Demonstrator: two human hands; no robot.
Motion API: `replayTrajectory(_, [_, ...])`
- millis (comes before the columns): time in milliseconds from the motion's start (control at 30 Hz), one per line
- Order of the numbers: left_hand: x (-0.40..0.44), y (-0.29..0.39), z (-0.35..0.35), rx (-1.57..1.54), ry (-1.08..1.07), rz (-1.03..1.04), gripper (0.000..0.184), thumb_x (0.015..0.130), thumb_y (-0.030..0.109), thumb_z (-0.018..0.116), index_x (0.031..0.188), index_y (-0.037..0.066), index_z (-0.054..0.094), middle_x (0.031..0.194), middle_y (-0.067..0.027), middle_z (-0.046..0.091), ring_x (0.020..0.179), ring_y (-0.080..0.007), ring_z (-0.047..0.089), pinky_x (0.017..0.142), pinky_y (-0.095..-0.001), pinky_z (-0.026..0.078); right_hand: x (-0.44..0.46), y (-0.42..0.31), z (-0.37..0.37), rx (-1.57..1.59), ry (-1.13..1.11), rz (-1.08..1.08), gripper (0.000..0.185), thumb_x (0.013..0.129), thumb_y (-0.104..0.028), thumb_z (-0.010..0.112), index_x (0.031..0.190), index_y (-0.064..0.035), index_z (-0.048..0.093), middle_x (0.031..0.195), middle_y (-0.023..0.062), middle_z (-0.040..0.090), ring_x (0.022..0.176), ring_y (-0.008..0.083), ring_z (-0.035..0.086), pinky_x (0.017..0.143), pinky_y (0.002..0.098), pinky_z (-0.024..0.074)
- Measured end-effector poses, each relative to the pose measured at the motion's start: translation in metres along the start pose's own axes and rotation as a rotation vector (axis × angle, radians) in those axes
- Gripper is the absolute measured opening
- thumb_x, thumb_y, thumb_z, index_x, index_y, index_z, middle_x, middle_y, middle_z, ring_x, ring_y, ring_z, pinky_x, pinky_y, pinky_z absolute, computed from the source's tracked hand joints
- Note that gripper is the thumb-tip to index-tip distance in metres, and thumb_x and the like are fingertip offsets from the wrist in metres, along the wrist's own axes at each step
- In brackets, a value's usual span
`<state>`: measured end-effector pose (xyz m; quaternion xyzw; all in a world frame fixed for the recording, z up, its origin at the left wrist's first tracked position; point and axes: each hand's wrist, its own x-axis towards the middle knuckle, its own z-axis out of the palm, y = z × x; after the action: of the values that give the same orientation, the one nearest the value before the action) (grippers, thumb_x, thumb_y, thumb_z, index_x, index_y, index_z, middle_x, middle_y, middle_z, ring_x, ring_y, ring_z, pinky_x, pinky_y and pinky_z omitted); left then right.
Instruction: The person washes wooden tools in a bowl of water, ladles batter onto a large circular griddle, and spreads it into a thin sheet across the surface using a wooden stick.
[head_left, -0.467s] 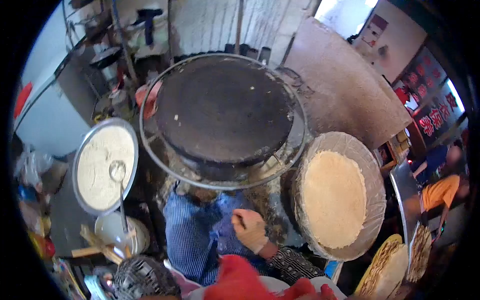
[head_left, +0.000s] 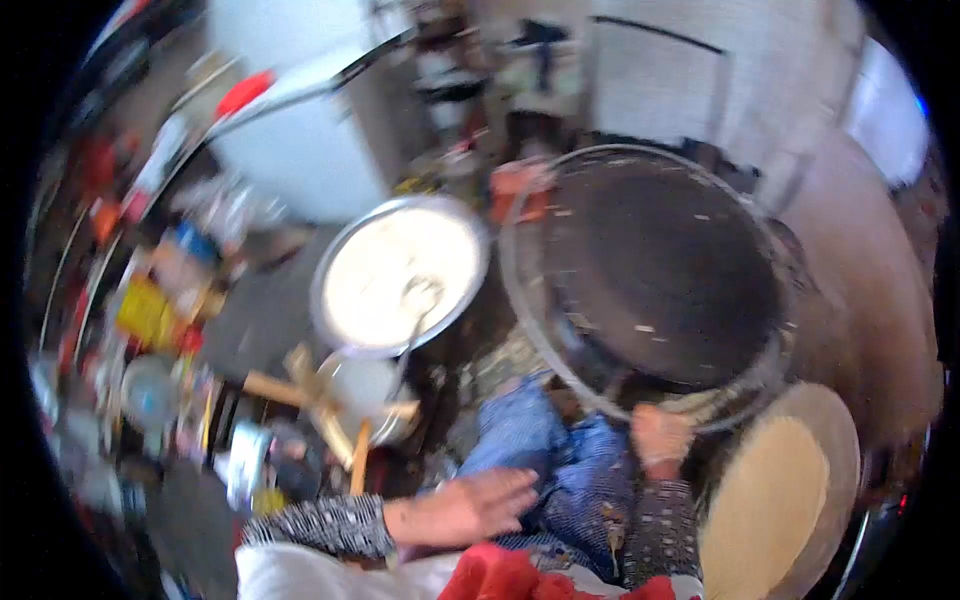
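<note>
My left hand is over my lap, above the blue checked cloth on my legs, fingers stretched out and nothing in them. My right hand is at the near edge of the round dark griddle, close to its metal ring; its fingers look curled, and blur hides what they hold, if anything. A metal bowl of pale batter with a ladle in it stands left of the griddle.
Below the bowl is a white bucket with wooden sticks across it. A lined basket with a stack of flat pancakes sits at the right. Bags and packages crowd the far left.
The view has swung left, so the griddle and bowl appear farther right. My left hand has come into view over my lap. My right hand has moved from my lap to the griddle's edge.
</note>
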<state>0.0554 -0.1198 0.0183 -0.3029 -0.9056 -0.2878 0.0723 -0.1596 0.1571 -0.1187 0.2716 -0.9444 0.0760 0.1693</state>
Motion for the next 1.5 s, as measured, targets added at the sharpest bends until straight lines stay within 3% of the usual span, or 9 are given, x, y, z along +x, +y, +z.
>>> replayTrajectory(167, [-0.131, -0.053, -0.044, 0.349, 0.052, -0.775, 0.027, 0.077, 0.019, 0.066, 0.097, 0.001, 0.061, 0.090, -0.0171, 0.061, 0.087, -0.0339, 0.062, 0.070, -0.0430, 0.051, -0.043, 0.157, 0.030, -0.233, -0.223, 0.273, 0.013, 0.077, -0.015, 0.058, 0.070, -0.0069, 0.065, 0.074, 0.0202, 0.063, 0.071, 0.0337, 0.063, 0.064, 0.0430, 0.0500])
replayTrajectory(300, [-0.261, -0.076, -0.022, 0.302, 0.085, -1.476, 0.037, 0.086, 0.036, 0.058, 0.096, 0.000, 0.061, 0.091, -0.0236, 0.065, 0.084, -0.0404, 0.064, 0.069, -0.0464, 0.053, 0.008, 0.197, -0.002, -0.390, 0.279, 0.419, 0.024, 0.091, -0.015, 0.053, 0.110, -0.0027, 0.061, 0.100, 0.0183, 0.066, 0.090, 0.0303, 0.061, 0.082, 0.0374, 0.0494])
replayTrajectory(367, [-0.271, -0.070, -0.002, -0.061, 0.007, -1.612, 0.044, 0.088, 0.042, 0.055, 0.097, -0.001, 0.059, 0.091, -0.0263, 0.066, 0.081, -0.0441, 0.064, 0.071, -0.0476, 0.053, 0.042, 0.076, -0.016, 0.472, 0.240, 0.360, 0.032, 0.096, -0.023, 0.051, 0.117, 0.0006, 0.058, 0.106, 0.0137, 0.062, 0.100, 0.0210, 0.056, 0.093, 0.0355, 0.0449])
replayTrajectory(600, [-0.224, -0.048, 0.055, -0.433, 0.281, -1.559, 0.064, 0.092, 0.047, 0.054, 0.127, -0.005, 0.045, 0.104, -0.0291, 0.064, 0.097, -0.0428, 0.063, 0.083, -0.0448, 0.050, 0.053, -0.265, 0.078, 1.034, -0.651, -0.063, 0.033, 0.095, -0.026, 0.055, 0.117, -0.0021, 0.059, 0.094, 0.0184, 0.066, 0.079, 0.0294, 0.067, 0.072, 0.0372, 0.0535])
replayTrajectory(767, [-0.237, -0.085, 0.037, 0.158, 0.492, -1.334, 0.051, 0.090, 0.028, 0.060, 0.130, 0.000, 0.045, 0.123, -0.0253, 0.050, 0.115, -0.0413, 0.048, 0.098, -0.0459, 0.041, 0.063, -0.376, 0.090, 1.352, -1.318, 0.489, 0.029, 0.091, -0.015, 0.059, 0.118, -0.0049, 0.055, 0.079, 0.0084, 0.063, 0.053, 0.0169, 0.060, 0.040, 0.0299, 0.0473])
replayTrajectory(933, [-0.281, -0.223, 0.061, 0.752, 0.714, -1.473, 0.079, 0.075, 0.015, 0.072, 0.135, -0.013, 0.029, 0.123, -0.0333, 0.042, 0.112, -0.0469, 0.046, 0.097, -0.0514, 0.039, 0.064, -0.408, 0.093, 0.555, -1.376, -0.035, 0.034, 0.079, -0.008, 0.064, 0.111, 0.0010, 0.058, 0.075, 0.0110, 0.065, 0.050, 0.0189, 0.061, 0.040, 0.0314, 0.0484])
replayTrajectory(1067, [-0.287, -0.262, 0.049, 0.387, 0.673, -1.945, 0.093, 0.074, 0.015, 0.073, 0.143, -0.009, 0.015, 0.117, -0.0300, 0.046, 0.101, -0.0460, 0.054, 0.087, -0.0470, 0.047, 0.063, -0.427, 0.084, 0.149, -1.031, -0.491, 0.028, 0.079, -0.020, 0.063, 0.100, -0.0014, 0.063, 0.091, 0.0207, 0.070, 0.087, 0.0321, 0.069, 0.075, 0.0431, 0.0544])
replayTrajectory(1267, [-0.309, -0.183, 0.057, 0.152, 0.743, -1.324, 0.097, 0.077, 0.012, 0.069, 0.150, 0.003, 0.006, 0.118, -0.0345, 0.047, 0.108, -0.0483, 0.051, 0.093, -0.0466, 0.045, 0.071, -0.424, 0.049, 0.065, -0.942, -0.504, 0.027, 0.081, -0.028, 0.059, 0.093, -0.0045, 0.060, 0.085, 0.0148, 0.071, 0.084, 0.0276, 0.070, 0.074, 0.0410, 0.0539])
replayTrajectory(1500, [-0.277, -0.071, 0.066, -0.187, 0.426, -1.185, 0.080, 0.084, 0.020, 0.065, 0.150, 0.011, 0.020, 0.120, -0.0276, 0.048, 0.101, -0.0463, 0.057, 0.081, -0.0478, 0.051, 0.053, -0.429, 0.052, 0.110, -0.803, -0.549, 0.025, 0.080, -0.026, 0.060, 0.093, -0.0044, 0.058, 0.077, 0.0129, 0.070, 0.071, 0.0286, 0.069, 0.063, 0.0405, 0.0525])
